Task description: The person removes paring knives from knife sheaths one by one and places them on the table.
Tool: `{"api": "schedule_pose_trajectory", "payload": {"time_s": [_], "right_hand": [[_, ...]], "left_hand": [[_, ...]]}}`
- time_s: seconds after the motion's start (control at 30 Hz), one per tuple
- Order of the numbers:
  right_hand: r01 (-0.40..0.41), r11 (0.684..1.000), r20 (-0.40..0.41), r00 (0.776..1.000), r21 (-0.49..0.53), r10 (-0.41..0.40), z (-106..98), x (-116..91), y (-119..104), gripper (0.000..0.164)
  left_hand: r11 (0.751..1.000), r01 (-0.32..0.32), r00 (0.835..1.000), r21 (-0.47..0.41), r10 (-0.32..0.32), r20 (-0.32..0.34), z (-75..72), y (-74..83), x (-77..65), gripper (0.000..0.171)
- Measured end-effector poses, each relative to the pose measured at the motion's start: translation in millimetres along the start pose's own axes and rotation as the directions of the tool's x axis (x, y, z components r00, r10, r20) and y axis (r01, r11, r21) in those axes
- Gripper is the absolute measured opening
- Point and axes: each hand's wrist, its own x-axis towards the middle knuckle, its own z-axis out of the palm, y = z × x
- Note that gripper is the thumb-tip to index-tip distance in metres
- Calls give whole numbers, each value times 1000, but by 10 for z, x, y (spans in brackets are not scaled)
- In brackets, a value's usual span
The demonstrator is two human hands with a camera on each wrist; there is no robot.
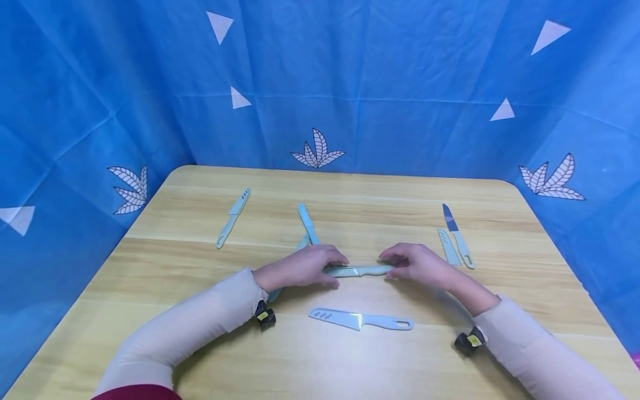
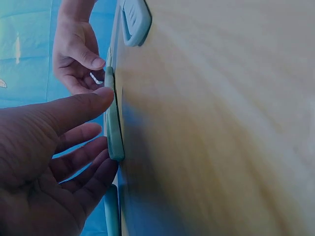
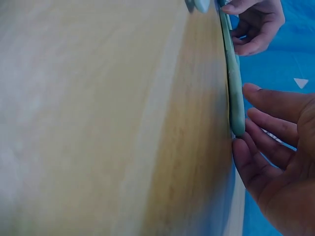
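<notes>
A sheathed pale green knife [image 1: 367,270] lies crosswise on the table between my two hands. My left hand [image 1: 310,265] is at its sheath [image 2: 113,128], with the thumb on the near side and the fingertips along the other side and the end. At the handle [image 3: 236,98], my right hand [image 1: 417,264] has its fingertips right at the butt and its thumb held slightly off the side. Closer to me, a light blue sheathed knife [image 1: 361,319] lies with its handle to the right.
Another sheathed knife [image 1: 233,218] lies at the back left. A light blue piece [image 1: 309,223] lies behind my left hand, and a further one is partly under that forearm. At right, an unsheathed knife [image 1: 461,244] lies next to its sheath [image 1: 449,247]. A blue curtain [image 1: 320,72] surrounds the wooden table [image 1: 390,194].
</notes>
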Motion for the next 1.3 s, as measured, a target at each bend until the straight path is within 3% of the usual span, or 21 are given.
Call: {"api": "schedule_pose_trajectory", "payload": {"time_s": [0.33, 0.87, 1.3], "right_hand": [[-23, 999, -3, 1000, -46, 23, 29, 18, 12, 31], [-1, 991, -18, 1000, -137, -2, 44, 49, -25, 19], [-2, 990, -30, 1000, -143, -3, 33, 28, -17, 19]], "left_hand": [[1000, 15, 1000, 10, -15, 6, -6, 18, 12, 45], [998, -27, 1000, 62, 27, -6, 8, 0, 23, 32], [997, -58, 998, 43, 59, -35, 12, 1, 19, 27]]}}
